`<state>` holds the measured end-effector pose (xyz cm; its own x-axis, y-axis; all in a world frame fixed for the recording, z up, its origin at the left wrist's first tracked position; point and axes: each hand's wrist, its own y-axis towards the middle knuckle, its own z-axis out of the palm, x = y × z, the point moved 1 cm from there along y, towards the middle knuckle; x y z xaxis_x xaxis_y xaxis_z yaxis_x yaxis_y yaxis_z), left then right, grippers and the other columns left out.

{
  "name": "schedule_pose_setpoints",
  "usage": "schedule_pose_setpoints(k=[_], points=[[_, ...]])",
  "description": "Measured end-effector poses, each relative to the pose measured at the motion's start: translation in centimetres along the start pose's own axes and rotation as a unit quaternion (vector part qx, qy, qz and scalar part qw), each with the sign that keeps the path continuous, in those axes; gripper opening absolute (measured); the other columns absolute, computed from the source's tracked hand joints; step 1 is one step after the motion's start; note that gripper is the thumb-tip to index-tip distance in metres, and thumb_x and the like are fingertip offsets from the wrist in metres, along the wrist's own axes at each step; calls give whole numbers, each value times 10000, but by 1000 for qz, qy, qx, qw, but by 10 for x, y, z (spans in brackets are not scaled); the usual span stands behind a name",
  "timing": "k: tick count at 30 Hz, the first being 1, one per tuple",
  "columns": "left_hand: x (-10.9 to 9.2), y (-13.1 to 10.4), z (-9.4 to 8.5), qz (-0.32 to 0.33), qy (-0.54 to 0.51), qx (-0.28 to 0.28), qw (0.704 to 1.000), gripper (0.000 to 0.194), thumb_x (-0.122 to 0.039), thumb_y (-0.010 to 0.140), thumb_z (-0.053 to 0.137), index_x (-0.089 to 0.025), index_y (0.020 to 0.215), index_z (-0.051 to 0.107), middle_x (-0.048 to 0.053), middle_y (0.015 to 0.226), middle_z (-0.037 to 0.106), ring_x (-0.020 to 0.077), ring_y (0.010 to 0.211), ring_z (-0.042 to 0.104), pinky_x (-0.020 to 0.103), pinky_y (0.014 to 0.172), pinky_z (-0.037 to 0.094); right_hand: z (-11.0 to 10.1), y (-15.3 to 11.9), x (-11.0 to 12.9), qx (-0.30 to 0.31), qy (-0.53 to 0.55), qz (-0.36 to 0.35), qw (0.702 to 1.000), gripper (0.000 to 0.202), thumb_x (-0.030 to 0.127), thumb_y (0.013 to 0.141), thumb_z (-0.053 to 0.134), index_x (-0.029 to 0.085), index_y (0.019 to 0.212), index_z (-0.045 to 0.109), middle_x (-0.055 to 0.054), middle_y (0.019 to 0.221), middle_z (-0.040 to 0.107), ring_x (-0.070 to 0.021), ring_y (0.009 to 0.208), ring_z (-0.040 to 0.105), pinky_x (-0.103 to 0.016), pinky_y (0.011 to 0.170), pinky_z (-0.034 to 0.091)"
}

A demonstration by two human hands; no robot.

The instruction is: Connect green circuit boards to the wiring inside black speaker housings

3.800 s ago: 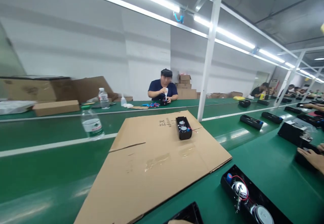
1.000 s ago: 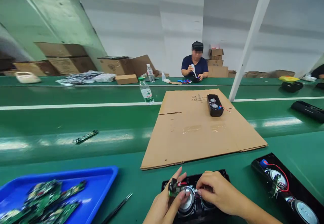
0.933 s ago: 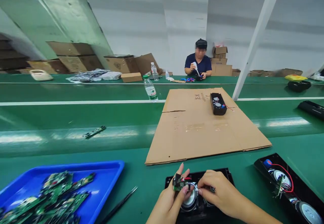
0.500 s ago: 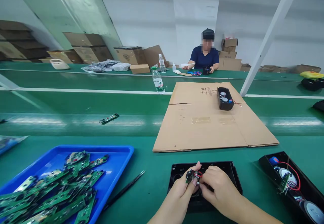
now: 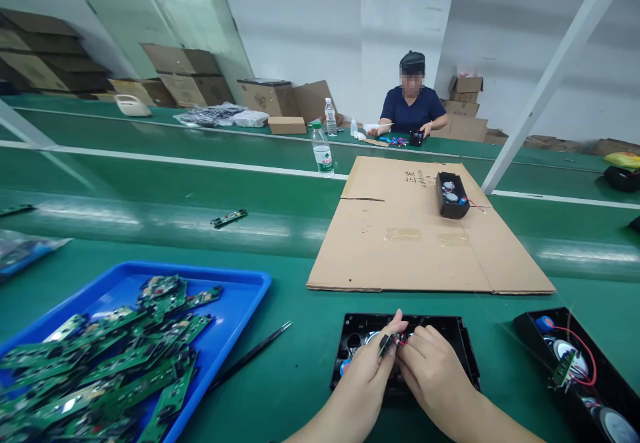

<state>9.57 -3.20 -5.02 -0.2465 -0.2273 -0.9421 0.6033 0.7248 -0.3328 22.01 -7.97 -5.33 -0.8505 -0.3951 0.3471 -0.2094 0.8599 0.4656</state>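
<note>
My left hand (image 5: 367, 371) pinches a small green circuit board (image 5: 385, 345) between thumb and fingers. Against the board's right end, my right hand (image 5: 436, 365) has its fingers closed on thin red wires (image 5: 403, 339); their tips hide the exact point of contact. Both hands are above an open black speaker housing (image 5: 463, 346) lying on the green bench. A blue round part (image 5: 345, 367) shows inside it at the left, and my hands cover much of the rest. Tweezers (image 5: 255, 353) lie on the bench to the left of the housing.
A blue tray (image 5: 250, 283) at left carries a heap of circuit boards (image 5: 125, 356). Another housing (image 5: 620, 383) with speakers stands at right. Ahead lies flattened cardboard (image 5: 390, 256) bearing a smaller housing (image 5: 453, 196). A bottle (image 5: 323, 153) and a co-worker (image 5: 413, 106) are beyond.
The view has shifted slightly, so more of the housing's left interior shows, including the blue part. Both hands remain together at the board and wires, with the right fingers bunched closer.
</note>
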Motion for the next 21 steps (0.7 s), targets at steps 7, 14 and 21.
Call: schedule_pose_setpoints(k=[7, 14, 21], points=[[-22, 1, -9, -17, -84, 53, 995, 383, -416, 849, 440, -225, 1156, 567, 53, 1323, 481, 247, 1153, 489, 393, 943, 440, -1, -4, -8, -26, 71, 63, 995, 282, 240, 968, 332, 154, 759, 502, -23, 651, 522, -144, 587, 429, -272, 561, 335], [-21, 0, -6, 33, -13, 50, 998, 409, -378, 881, 372, -228, 1239, 503, 39, 1347, 453, 234, 1250, 386, 408, 1050, 319, 1, -7, -14, 21, 126, 169, 977, 315, 421, 956, 318, 176, 835, 474, -23, 717, 551, -146, 619, 496, -264, 563, 417], [-7, -1, -1, 58, 88, 25, 994, 431, -326, 876, 344, -214, 1277, 454, 25, 1411, 343, 201, 1296, 314, 381, 1090, 247, -20, 0, -22, 194, -14, 198, 961, 201, 206, 727, 688, 187, 759, 490, -1, 743, 564, -163, 658, 551, -240, 540, 402]])
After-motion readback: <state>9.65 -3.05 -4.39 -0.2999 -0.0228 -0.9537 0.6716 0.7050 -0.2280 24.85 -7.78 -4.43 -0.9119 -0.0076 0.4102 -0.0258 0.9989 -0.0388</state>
